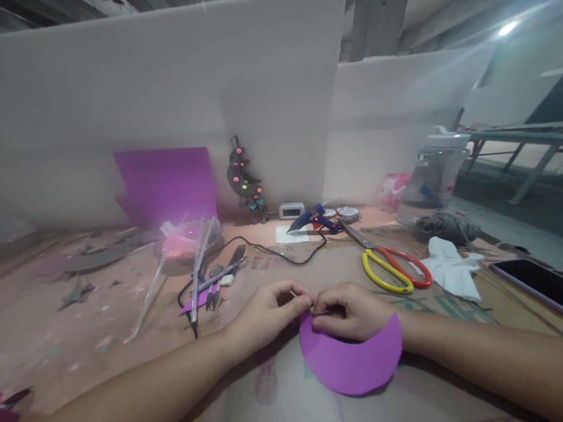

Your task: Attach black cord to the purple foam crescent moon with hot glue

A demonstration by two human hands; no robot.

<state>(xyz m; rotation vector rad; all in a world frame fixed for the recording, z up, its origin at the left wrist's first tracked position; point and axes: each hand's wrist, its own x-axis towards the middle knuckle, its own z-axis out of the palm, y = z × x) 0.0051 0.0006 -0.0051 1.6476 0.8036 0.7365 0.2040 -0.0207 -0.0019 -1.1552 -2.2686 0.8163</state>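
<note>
A purple crescent cut-out (356,367), which looks like foam sheet or card, hangs below my hands over the middle of the work surface. My left hand (276,305) is closed, thumb and fingers pinching at the crescent's upper left tip. Right beside it, my right hand (355,310) has its fingers curled in a pinch on the same tip, and the inner curve passes under its wrist. The fingertips of both hands meet there; any small thing between them is hidden. Just beyond my right hand lie scissors (388,270) with one yellow and one red handle.
A blue glue gun (315,218) with a black cord lies behind my hands. At the right are a phone (562,295), white tissue (451,267), grey yarn (444,229) and a clear jar (431,172). A decorated dark crescent (243,175) hangs near a purple sheet (170,182).
</note>
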